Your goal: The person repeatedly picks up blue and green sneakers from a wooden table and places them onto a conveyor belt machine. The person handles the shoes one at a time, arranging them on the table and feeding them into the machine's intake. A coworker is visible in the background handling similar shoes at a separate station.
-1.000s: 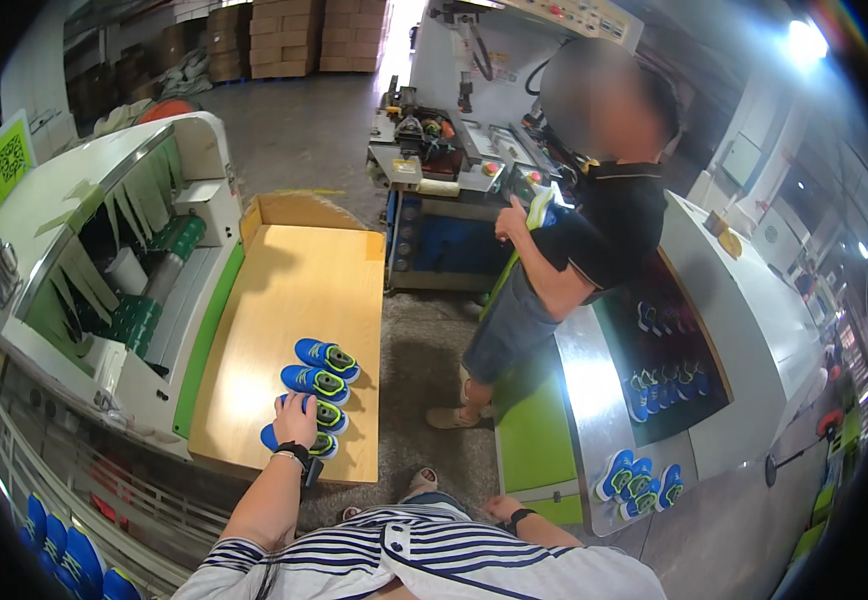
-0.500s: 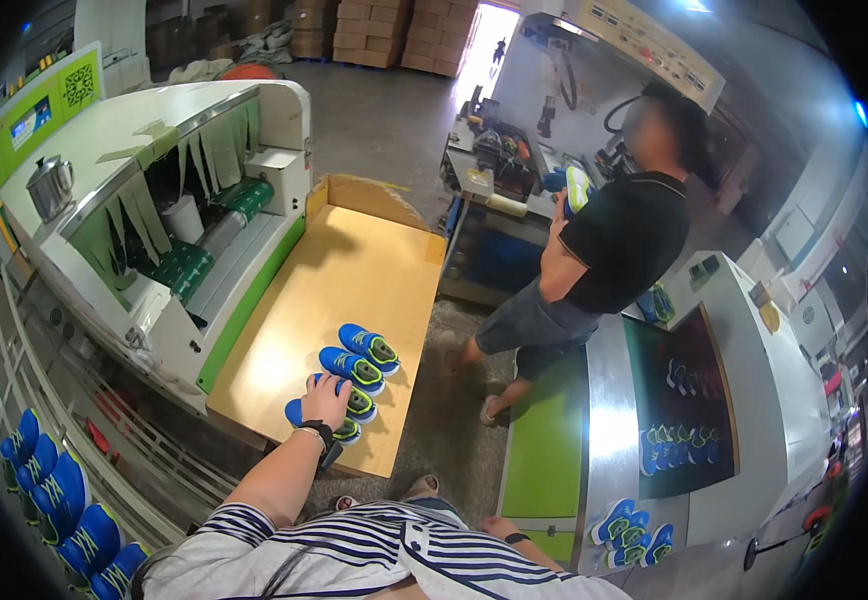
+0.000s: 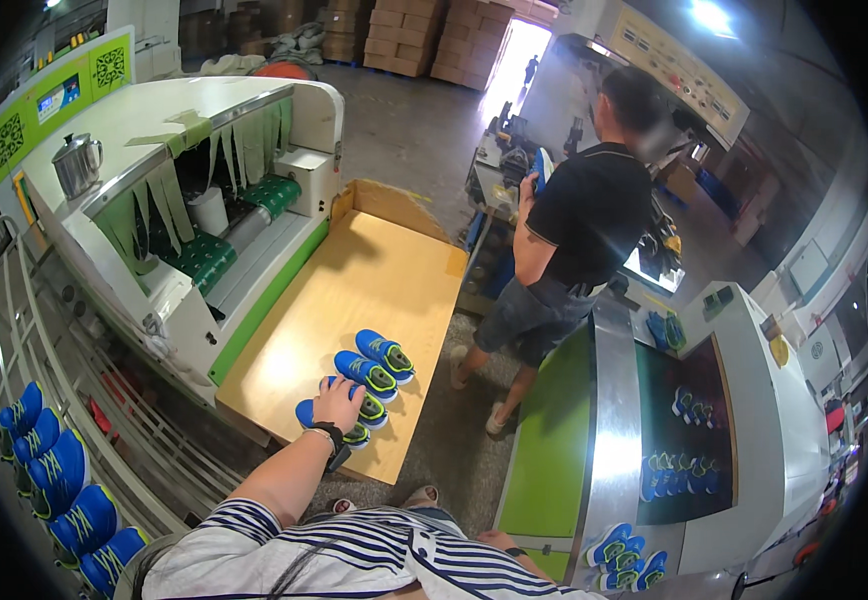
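Several blue sneakers with lime-green linings stand in a row near the front of a wooden tabletop point(image 3: 284, 340). My left hand point(image 3: 336, 404) reaches over this row, its fingers curled over the front of a blue sneaker point(image 3: 374, 412). Just beyond it sit two more, a middle sneaker point(image 3: 365, 373) and a far sneaker point(image 3: 385, 350). The toe of the nearest sneaker point(image 3: 305, 412) shows to the left of my wrist. Low beside my body hangs my right hand point(image 3: 497, 540), close to the green machine side; its fingers are mostly hidden by my shirt.
Left of the table stands a white machine point(image 3: 184, 110) with cloth strips over its opening. More sneakers sit on a rack point(image 3: 64, 480) at lower left and on the right-hand machine's metal ledge point(image 3: 626, 560). A co-worker point(image 3: 594, 200) holds a shoe at the far bench.
The view has shifted a little, moving the table slightly right in the picture. The co-worker has turned away toward the bench. My left hand stays on the same sneaker.
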`<state>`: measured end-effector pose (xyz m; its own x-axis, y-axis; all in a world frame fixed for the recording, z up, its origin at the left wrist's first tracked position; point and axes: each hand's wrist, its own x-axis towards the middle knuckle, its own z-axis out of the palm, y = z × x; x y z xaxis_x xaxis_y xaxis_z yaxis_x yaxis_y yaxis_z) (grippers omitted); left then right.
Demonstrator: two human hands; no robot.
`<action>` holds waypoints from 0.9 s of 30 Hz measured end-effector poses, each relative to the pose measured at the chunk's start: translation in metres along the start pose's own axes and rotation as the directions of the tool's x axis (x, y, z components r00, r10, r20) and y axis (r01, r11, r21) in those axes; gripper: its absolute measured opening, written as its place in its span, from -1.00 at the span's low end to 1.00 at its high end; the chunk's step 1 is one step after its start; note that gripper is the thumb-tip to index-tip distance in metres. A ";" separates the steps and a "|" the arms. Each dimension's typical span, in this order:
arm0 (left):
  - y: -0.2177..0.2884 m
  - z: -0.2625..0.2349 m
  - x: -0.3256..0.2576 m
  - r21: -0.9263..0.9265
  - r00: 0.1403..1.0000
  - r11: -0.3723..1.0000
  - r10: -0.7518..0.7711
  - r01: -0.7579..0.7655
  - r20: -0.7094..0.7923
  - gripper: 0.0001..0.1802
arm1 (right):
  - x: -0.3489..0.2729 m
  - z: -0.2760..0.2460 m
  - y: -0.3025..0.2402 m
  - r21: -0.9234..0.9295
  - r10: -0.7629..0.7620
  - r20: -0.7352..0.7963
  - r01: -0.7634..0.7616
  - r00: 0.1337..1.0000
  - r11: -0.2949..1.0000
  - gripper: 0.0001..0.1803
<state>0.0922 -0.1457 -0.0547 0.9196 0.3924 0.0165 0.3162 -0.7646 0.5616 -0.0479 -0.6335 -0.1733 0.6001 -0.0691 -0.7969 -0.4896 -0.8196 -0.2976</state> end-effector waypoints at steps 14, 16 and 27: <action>0.006 0.002 0.000 -0.026 1.000 1.000 -0.013 0.013 0.015 -0.48 | 0.023 0.007 0.039 0.125 0.020 -0.065 -0.012 0.998 0.992 -0.53; 0.007 0.000 0.000 -0.031 0.999 0.999 -0.022 0.023 0.030 -0.47 | 0.028 0.012 0.040 0.190 0.014 -0.086 0.003 0.996 0.982 -0.55; 0.002 0.000 -0.002 -0.035 1.000 0.999 -0.023 0.023 0.007 -0.47 | 0.007 -0.002 0.016 0.256 0.007 0.068 -0.025 0.998 0.966 -0.59</action>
<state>0.0913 -0.1483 -0.0538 0.9136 0.4067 -0.0021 0.3295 -0.7371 0.5900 -0.0508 -0.6484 -0.1827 0.5520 -0.0361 -0.8330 -0.6499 -0.6445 -0.4028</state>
